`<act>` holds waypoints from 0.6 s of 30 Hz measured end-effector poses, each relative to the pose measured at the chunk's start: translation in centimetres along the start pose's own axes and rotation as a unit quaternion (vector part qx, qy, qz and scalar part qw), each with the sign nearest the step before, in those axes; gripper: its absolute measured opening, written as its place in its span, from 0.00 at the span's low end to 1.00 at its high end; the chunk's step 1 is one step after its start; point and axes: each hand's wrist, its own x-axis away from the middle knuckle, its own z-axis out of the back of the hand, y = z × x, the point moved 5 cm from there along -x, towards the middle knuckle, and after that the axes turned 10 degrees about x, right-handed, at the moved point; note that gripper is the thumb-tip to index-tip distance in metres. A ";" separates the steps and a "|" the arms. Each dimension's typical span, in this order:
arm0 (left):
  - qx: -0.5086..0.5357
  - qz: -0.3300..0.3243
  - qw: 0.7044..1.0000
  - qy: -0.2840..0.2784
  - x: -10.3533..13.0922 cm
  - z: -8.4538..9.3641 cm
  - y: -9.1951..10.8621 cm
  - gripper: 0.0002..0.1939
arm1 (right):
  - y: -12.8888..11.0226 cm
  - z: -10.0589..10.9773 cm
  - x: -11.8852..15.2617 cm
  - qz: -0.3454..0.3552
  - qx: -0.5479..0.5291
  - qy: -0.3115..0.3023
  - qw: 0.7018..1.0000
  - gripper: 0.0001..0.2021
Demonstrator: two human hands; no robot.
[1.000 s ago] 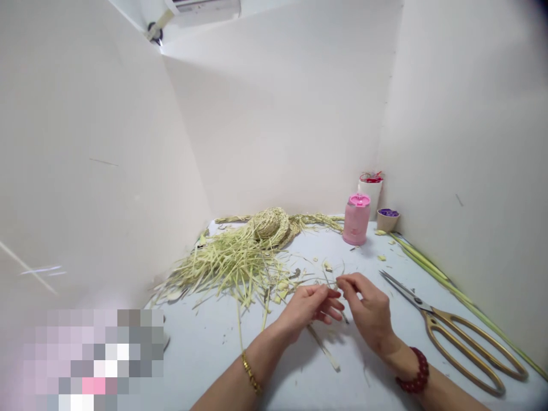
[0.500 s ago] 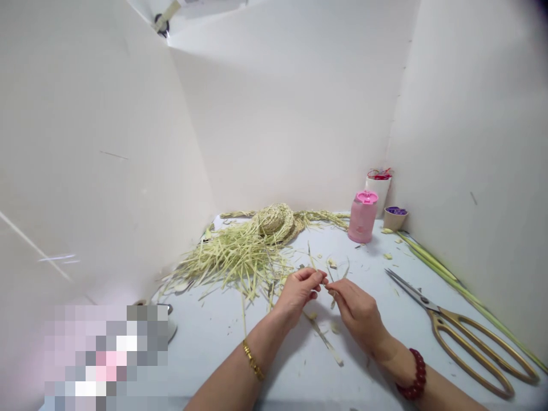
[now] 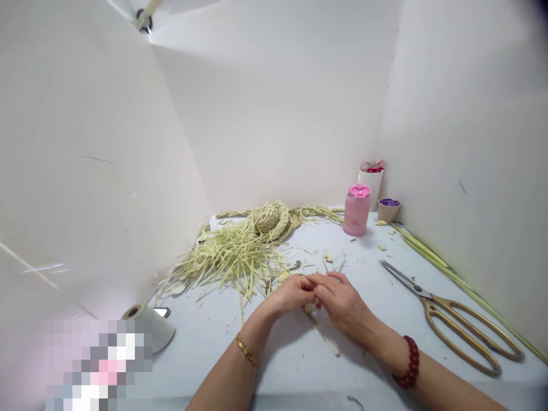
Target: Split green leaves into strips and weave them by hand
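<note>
Fingers (image 3: 306,297) of both hands meet low above the table, bent and drawn closely together, with only small gaps between thumbs and fingertips. The left hand (image 3: 287,295) reaches in from the left; the right hand (image 3: 343,307) lies partly across its fingertips, touching them. What the fingertips pinch, if anything, is hidden where the hands overlap, so one cannot tell whether either hand has hold of a strand. Nearest to them, a pale strip (image 3: 329,341) lies on the table (image 3: 205,359), its far end passing out of sight beneath the hands and its near end pointing toward the lower right. A gold bracelet (image 3: 246,349) encircles the left wrist, a dark red bead bracelet (image 3: 410,362) the right.

Beyond the left hand spreads a loose heap of straw (image 3: 222,260), with a round woven piece (image 3: 269,220) at its back and a plait (image 3: 319,213) extending to the right. Farther right stand a pink bottle (image 3: 356,216), a white cup (image 3: 370,182) of red strings and a small brown cup (image 3: 387,213) with purple contents. Large scissors (image 3: 428,298) lie right of the hands, blades pointing away; green stalks (image 3: 454,278) run along the right wall. A white roll (image 3: 156,330) sits at left.
</note>
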 end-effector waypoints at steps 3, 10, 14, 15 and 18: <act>0.013 0.010 1.000 0.022 0.2 0.2 0.2 0.07 | 0.7 -0.2 0.2 -0.025 0.011 -0.004 1.000 0.13; 0.022 0.001 0.997 0.070 0.0 -0.2 0.2 0.13 | 1.8 -0.2 0.3 -0.111 -0.007 0.002 0.994 0.12; -0.028 -0.066 0.988 0.136 -0.1 0.1 0.6 0.09 | 2.5 -0.6 0.7 -0.236 -0.098 -0.032 0.966 0.10; -0.056 -0.094 0.983 0.146 0.0 0.1 0.9 0.08 | 2.7 -0.8 0.9 -0.273 -0.127 -0.043 0.953 0.09; -0.151 -0.166 0.960 0.166 0.4 -0.2 1.9 0.07 | 2.9 -0.7 1.1 -0.353 -0.199 -0.048 0.913 0.09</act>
